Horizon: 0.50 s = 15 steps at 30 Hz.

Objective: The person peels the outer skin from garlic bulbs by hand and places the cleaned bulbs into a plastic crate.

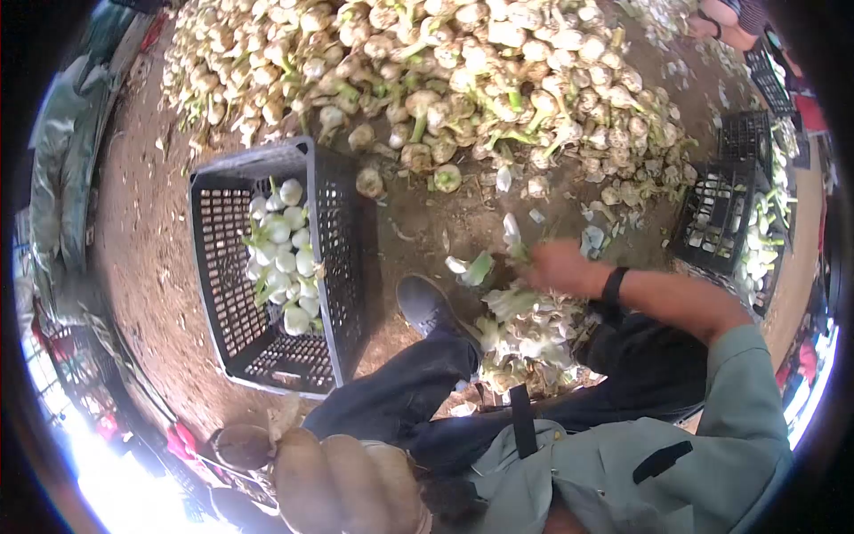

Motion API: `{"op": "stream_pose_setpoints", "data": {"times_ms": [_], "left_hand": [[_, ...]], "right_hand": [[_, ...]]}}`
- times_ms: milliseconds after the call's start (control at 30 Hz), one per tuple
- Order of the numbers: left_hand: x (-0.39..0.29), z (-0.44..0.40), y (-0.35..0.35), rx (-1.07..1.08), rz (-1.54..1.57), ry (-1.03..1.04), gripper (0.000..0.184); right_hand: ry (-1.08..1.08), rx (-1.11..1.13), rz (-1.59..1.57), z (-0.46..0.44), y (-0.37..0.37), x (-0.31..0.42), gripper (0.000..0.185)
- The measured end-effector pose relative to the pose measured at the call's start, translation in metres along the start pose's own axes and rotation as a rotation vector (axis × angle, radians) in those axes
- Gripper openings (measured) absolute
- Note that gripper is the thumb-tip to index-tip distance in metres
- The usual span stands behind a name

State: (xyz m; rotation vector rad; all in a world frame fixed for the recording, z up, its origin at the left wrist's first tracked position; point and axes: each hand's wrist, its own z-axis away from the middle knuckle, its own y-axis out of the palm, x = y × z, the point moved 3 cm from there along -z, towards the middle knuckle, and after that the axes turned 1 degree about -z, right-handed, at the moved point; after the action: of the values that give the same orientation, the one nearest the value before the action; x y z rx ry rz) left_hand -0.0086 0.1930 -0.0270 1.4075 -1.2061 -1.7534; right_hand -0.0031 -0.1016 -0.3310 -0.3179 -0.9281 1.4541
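Note:
My right hand (pixel 560 268), with a dark band on its wrist, is over a heap of pale peelings (pixel 534 334) between my legs. Its fingers are smeared by motion. Pale, leafy peel scraps (pixel 476 269) appear just left of it, and I cannot tell if any are held. Very close to the camera at the bottom is my left hand (pixel 347 485), its large fingers curled. What they close on, if anything, is hidden. Peeled white garlic bulbs (pixel 283 245) with short green stems lie in a black plastic crate (pixel 334 267) left of my legs.
A large pile of unpeeled garlic bulbs (pixel 463 67) covers the ground ahead. More black crates (pixel 712 214) with white bulbs and green stems stand at the right. Another person's arm (pixel 734 31) shows at the top right. Green sheeting (pixel 62 178) edges the left.

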Motion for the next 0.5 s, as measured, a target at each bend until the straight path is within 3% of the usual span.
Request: {"op": "stream_pose_setpoints", "data": {"times_ms": [100, 133, 167, 200, 233, 300, 367, 433, 500], "left_hand": [[0.017, 0.01, 0.011, -0.302, 0.073, 0.292, 0.036], [0.017, 0.014, 0.011, -0.407, 0.1, 0.401, 0.035], [0.012, 0.011, 0.015, -0.414, 0.09, 0.406, 0.035], [0.006, 0.0, 0.022, -0.292, -0.026, 0.192, 0.039], [0.004, -0.007, 0.027, -0.163, -0.143, -0.014, 0.047], [0.015, -0.002, 0.022, -0.066, -0.029, -0.035, 0.045], [0.035, -0.007, 0.03, -0.304, -0.192, 0.317, 0.047], [0.042, -0.011, 0.037, -0.435, -0.29, 0.312, 0.042], [0.054, -0.011, 0.038, -0.532, -0.235, 0.271, 0.049]], "right_hand": [[0.298, -0.32, -0.219, -0.026, -0.037, -0.055, 0.045], [0.284, -0.324, -0.219, -0.038, -0.039, -0.065, 0.045], [0.178, -0.551, -0.216, -0.046, -0.036, -0.068, 0.043], [0.069, -0.785, -0.211, -0.053, -0.035, -0.072, 0.041], [0.053, -0.796, -0.214, -0.062, -0.037, -0.075, 0.041], [0.021, -0.588, -0.128, -0.074, -0.024, -0.076, 0.038], [0.022, -0.515, -0.16, -0.067, -0.022, -0.073, 0.039], [0.051, -0.27, -0.335, -0.044, -0.031, -0.067, 0.04], [-0.074, -0.364, -0.27, -0.027, -0.058, -0.068, 0.043]]}}
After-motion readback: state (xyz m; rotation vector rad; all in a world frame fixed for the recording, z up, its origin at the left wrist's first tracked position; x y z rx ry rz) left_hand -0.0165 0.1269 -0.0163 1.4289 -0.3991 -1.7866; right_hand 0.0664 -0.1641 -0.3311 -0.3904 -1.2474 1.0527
